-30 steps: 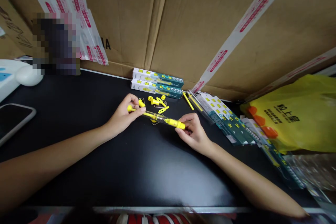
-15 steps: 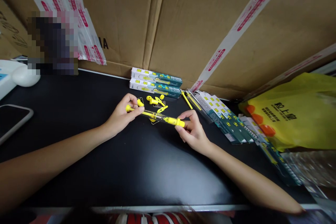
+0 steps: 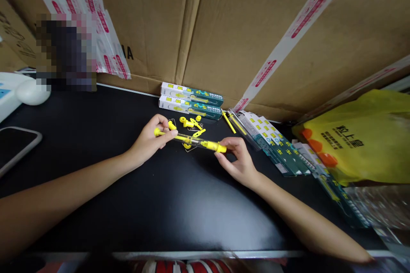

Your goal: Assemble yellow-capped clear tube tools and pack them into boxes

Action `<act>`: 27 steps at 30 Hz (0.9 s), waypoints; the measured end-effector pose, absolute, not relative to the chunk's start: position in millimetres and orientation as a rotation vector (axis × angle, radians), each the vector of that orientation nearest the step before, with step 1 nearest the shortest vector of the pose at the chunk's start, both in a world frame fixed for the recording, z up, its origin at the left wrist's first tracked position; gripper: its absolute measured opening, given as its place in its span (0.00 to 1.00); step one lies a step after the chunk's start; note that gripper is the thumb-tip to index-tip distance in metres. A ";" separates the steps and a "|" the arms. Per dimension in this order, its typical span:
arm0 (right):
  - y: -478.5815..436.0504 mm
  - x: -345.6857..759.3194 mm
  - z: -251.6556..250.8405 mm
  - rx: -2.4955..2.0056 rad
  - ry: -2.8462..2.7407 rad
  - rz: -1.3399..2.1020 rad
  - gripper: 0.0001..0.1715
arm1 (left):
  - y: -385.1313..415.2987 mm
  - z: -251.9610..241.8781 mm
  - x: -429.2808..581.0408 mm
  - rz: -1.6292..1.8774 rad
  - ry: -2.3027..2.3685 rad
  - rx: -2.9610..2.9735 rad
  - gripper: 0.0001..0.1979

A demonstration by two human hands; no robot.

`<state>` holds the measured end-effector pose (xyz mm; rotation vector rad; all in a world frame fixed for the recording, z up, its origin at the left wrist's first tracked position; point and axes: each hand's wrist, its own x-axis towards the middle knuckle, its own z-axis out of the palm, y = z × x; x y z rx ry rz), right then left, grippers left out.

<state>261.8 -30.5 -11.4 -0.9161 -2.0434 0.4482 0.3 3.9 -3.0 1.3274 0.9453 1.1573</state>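
Note:
Both hands hold one long clear tube with yellow ends just above the black table. My left hand pinches its left yellow end between thumb and fingers. My right hand grips the yellow cap at its right end. Behind the tube lie several small loose yellow plastic parts, and thin wire clips show under it.
Two boxed packs lie against the cardboard boxes at the back. More flat packs fan out to the right, beside a yellow plastic bag. A phone and a white device sit at the far left.
The tube and both hands have stayed nearly in place; my right hand shifted slightly on the yellow cap.

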 end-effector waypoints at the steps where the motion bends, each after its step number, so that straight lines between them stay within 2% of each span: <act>1: -30.4 262.3 -11.0 -0.916 -2.046 0.446 0.15 | 4.0 -3.1 0.4 1.153 0.948 1.334 0.13; 27: -24.8 262.7 -3.9 -0.706 -2.131 0.281 0.19 | 3.8 -3.6 1.0 1.134 0.910 1.384 0.11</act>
